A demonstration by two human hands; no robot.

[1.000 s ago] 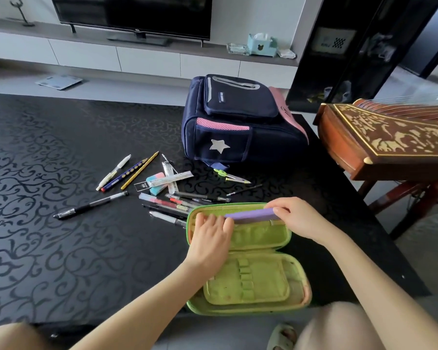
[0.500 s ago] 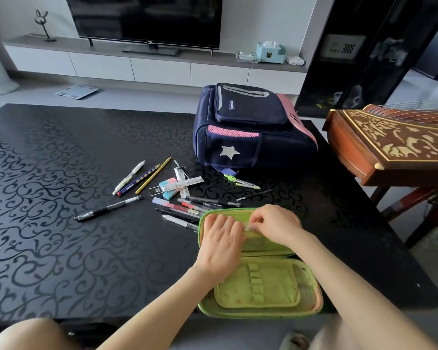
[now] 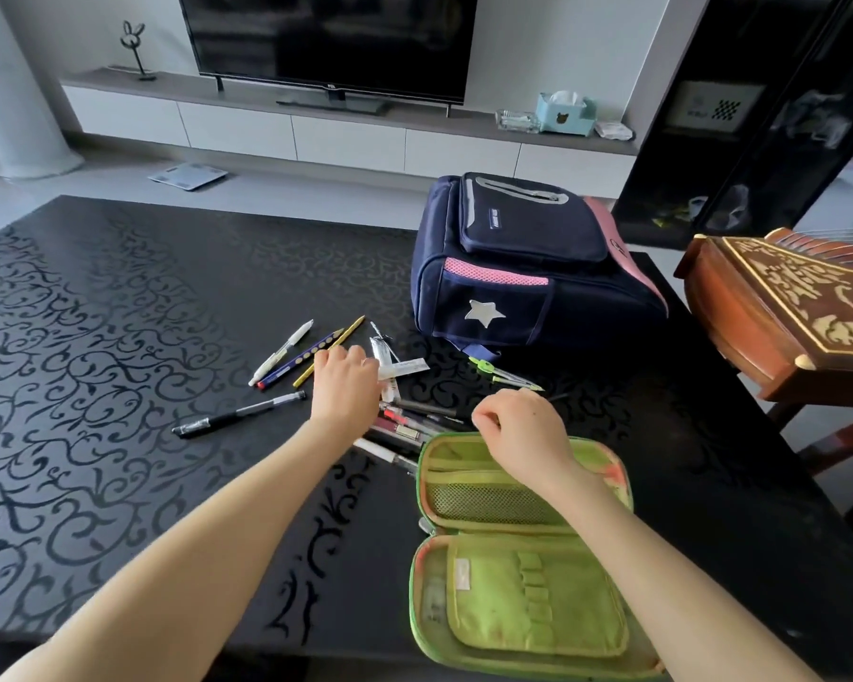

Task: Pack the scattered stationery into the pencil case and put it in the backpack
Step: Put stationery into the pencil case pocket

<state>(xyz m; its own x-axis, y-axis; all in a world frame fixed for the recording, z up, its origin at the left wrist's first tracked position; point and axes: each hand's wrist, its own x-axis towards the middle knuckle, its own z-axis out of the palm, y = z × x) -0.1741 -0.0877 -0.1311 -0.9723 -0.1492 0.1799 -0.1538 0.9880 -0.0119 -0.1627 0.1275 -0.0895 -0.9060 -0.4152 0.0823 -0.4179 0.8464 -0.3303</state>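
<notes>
Now the left fingers (image 3: 333, 359) are curling loosely over the middle of the pen cluster (image 3: 405, 418), narrow but not clearly clamped on anything; whether they are already pinching a pen or the ruler (image 3: 405, 369) beneath the palm cannot be told. The right fingers (image 3: 483, 418) are bunched into a loose fist, holding nothing visible, hovering over the far rim of the case (image 3: 513, 489).

Half a second ago both hands were pressing inside the case's upper half, tucking a purple item behind the flap; that item is out of sight now, and the left hand (image 3: 346, 391) has left the case and reached out to the scatter. That reads as one piece stowed and the next pickup beginning.

Outward from the left fingers, the ruler and a clear tube are lying touching or just beside them on the right, the yellow pencil (image 3: 328, 351) and a dark blue pencil just beside them on the left, a white pen (image 3: 281, 351) farther left, and a black pen (image 3: 240, 415) apart toward the near side. A green compass (image 3: 503, 376) is lying beyond the right hand (image 3: 518, 435), near the backpack (image 3: 528, 278).

The case is lying open flat on the worktop (image 3: 119, 386), mesh pocket and loops exposed, near the front edge. The backpack is standing closed, well behind everything, so most of the packing appears to be remaining.
</notes>
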